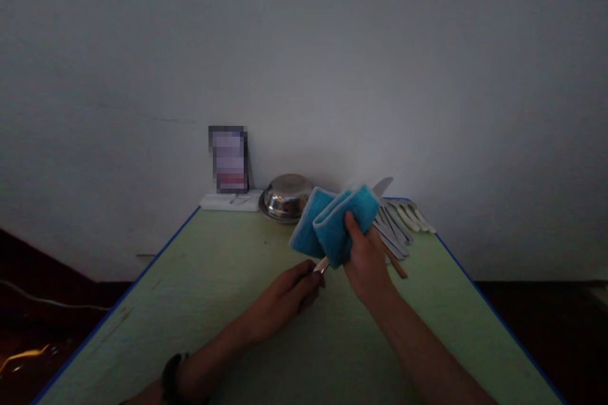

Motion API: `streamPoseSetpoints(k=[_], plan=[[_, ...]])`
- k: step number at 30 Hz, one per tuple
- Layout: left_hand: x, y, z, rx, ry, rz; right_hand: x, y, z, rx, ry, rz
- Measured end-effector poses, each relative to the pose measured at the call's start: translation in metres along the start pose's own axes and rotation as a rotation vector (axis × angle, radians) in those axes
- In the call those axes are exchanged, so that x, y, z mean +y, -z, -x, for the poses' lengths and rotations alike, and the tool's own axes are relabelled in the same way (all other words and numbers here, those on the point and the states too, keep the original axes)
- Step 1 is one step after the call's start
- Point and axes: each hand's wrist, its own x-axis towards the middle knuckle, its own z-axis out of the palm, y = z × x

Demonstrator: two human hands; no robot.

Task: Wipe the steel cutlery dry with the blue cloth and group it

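My left hand point(301, 288) is closed around the shiny metal handle of a table knife point(382, 186). The knife slants up to the right, its middle hidden by a folded blue cloth point(342, 231) with pale edging; only the blade's end and part of the handle show. My right hand point(368, 253) grips the cloth, thumb on top, with the fabric wrapped around the knife. Just beyond the right hand lie several metal utensils point(394, 234), partly covered by hand and cloth. A brown wooden handle point(398, 266) pokes out beside that hand.
An upturned steel bowl point(287, 193) stands by the wall. To its left, a blurred upright screen point(231, 161) rests on a white base point(228, 202). Several white-handled utensils point(413, 215) lie at the back right of the blue-edged green table point(213, 304).
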Motion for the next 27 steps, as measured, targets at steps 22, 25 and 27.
streamPoseSetpoints(k=[22,25,27], plan=[[0.100,0.091,0.023,0.180,0.080,-0.729,-0.043,-0.069,-0.051,0.089,-0.023,-0.331],[0.104,0.091,0.023,0.161,0.081,-0.776,-0.052,-0.062,-0.061,0.108,0.011,-0.368],[0.105,0.087,0.020,0.160,0.050,-0.786,-0.046,-0.066,-0.053,0.092,0.001,-0.358]])
